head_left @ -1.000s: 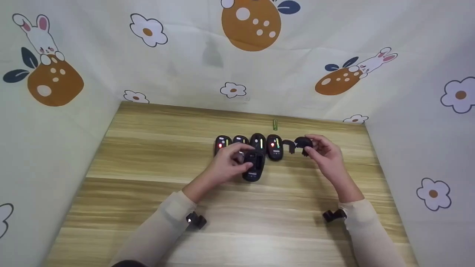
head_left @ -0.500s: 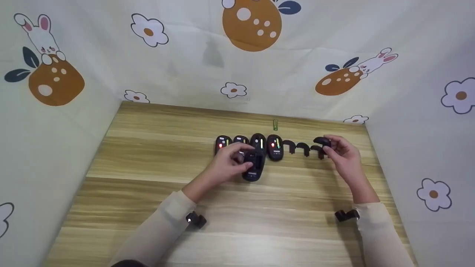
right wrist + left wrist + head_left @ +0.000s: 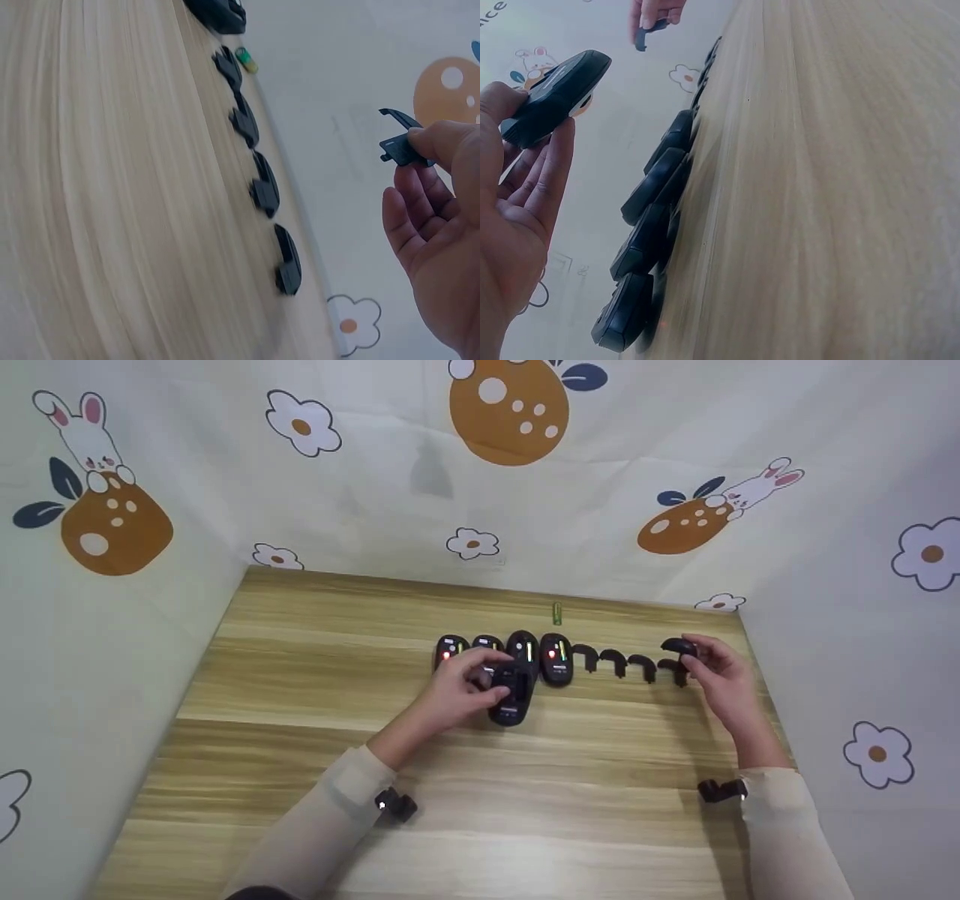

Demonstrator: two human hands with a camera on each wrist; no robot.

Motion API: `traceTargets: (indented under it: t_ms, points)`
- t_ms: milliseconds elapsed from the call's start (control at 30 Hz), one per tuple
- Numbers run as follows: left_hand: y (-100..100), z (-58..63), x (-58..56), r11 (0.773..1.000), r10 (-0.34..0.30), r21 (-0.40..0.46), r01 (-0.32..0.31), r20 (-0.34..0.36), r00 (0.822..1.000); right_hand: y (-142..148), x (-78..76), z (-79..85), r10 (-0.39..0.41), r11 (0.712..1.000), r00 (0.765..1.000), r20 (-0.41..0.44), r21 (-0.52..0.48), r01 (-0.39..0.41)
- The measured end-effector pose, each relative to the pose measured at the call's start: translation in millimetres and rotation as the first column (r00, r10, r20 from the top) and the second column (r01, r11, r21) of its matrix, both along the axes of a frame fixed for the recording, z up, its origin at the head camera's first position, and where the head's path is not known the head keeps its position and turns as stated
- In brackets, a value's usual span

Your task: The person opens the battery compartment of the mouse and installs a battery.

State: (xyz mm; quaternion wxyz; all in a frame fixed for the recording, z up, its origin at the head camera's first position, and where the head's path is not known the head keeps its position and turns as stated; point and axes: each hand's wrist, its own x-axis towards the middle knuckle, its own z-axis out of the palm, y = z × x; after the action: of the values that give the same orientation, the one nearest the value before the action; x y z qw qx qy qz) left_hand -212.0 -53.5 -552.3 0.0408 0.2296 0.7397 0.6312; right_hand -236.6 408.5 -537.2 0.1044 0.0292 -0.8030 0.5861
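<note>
My left hand holds a black computer mouse, underside up, above the table; its battery slot looks dark. In the left wrist view the thumb and fingers grip the sides of that mouse. My right hand pinches a black curved battery cover between thumb and fingers. The right wrist view shows this cover raised off the table, with a small tab sticking out. Below it, several like covers lie in a row on the table.
Several black mice lie underside up in a row, left of the covers, with batteries showing in their slots and red lights on some. Behind them lies a loose green battery. A patterned cloth wall stands at the table's back edge.
The right hand has moved right along the row of covers, still pinching the cover, and more of the row shows. My left hand and its mouse have stayed in place.
</note>
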Motion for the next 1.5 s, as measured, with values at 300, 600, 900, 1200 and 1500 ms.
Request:
traceTargets:
  t_ms: [300,600,900,1200,1500]
  points:
    - [0,1.7,0.7,1.0,0.001,0.002,-0.001,0.022,1.0,18,1.8,4.9,-0.021,0.983,0.997,0.077,0.184,0.006]
    - [-1,2.7,0.7,1.0,0.004,-0.01,-0.004,0.031,1.0,24,9.9,22.3,-0.011,0.958,0.993,0.115,0.286,-0.022]
    - [0,3.9,0.4,1.0,0.002,-0.026,-0.002,0.011,1.0,58,-3.4,-8.2,-0.071,0.926,0.989,0.126,0.378,0.019]
    - [-1,3.4,0.7,1.0,0.007,-0.028,-0.006,0.026,1.0,79,-9.8,-27.6,-0.069,0.923,0.98,0.185,0.385,-0.007]
    - [0,6.5,0.4,1.0,0.013,-0.029,-0.012,0.032,0.999,84,-11.6,-30.7,-0.069,0.912,0.979,0.191,0.41,-0.016]
